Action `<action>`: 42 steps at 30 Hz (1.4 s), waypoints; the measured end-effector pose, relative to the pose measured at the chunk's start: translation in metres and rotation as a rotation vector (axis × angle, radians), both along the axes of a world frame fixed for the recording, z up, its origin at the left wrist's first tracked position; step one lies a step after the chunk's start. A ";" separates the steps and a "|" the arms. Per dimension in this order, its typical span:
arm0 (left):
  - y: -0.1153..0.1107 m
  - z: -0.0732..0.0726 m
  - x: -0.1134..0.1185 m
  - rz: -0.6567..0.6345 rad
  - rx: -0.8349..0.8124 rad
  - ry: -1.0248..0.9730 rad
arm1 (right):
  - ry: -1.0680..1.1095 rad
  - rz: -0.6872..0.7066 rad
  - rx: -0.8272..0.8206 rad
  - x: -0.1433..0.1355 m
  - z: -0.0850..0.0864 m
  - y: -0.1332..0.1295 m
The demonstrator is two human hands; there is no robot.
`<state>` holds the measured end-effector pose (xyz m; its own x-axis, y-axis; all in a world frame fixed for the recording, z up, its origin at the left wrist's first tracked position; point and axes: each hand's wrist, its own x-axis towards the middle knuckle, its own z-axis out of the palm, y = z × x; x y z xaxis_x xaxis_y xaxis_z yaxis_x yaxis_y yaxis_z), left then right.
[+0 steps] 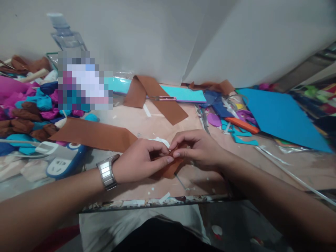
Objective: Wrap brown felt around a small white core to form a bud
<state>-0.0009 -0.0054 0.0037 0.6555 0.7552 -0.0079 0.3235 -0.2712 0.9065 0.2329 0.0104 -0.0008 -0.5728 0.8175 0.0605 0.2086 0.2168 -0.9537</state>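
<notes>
Near the table's front edge, my left hand and my right hand meet with closed fingers. Between the fingertips they pinch a piece of brown material, part of which hangs below them onto the table. A metal watch is on my left wrist. Just behind my left hand lies a long brown strip. Farther back, a folded brown strip has a pink-handled tool on it.
Crumpled pink, blue and brown pieces, a power socket and a bottle are on the left. To the right are an orange cutter, a blue sheet and a white cable. A wall stands behind.
</notes>
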 end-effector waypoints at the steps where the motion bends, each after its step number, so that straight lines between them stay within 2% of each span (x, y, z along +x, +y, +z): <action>1: 0.000 0.000 0.000 -0.005 0.006 0.003 | 0.002 -0.009 -0.002 0.000 0.000 0.000; 16: -0.003 0.004 0.001 -0.002 0.076 0.075 | 0.058 -0.017 -0.227 -0.007 -0.002 0.002; 27: -0.003 0.003 0.001 0.016 0.010 0.026 | 0.120 -0.006 -0.166 -0.006 -0.001 -0.001; 33: -0.002 0.002 0.001 0.044 0.045 0.038 | 0.107 0.001 -0.137 -0.005 -0.002 -0.002; 42: -0.004 0.003 0.002 0.073 0.071 0.033 | 0.177 -0.073 -0.253 -0.010 -0.005 -0.006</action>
<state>0.0008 -0.0099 0.0064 0.5993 0.8001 0.0268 0.3741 -0.3095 0.8742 0.2231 0.0042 -0.0059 -0.5108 0.8579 -0.0564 0.0408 -0.0413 -0.9983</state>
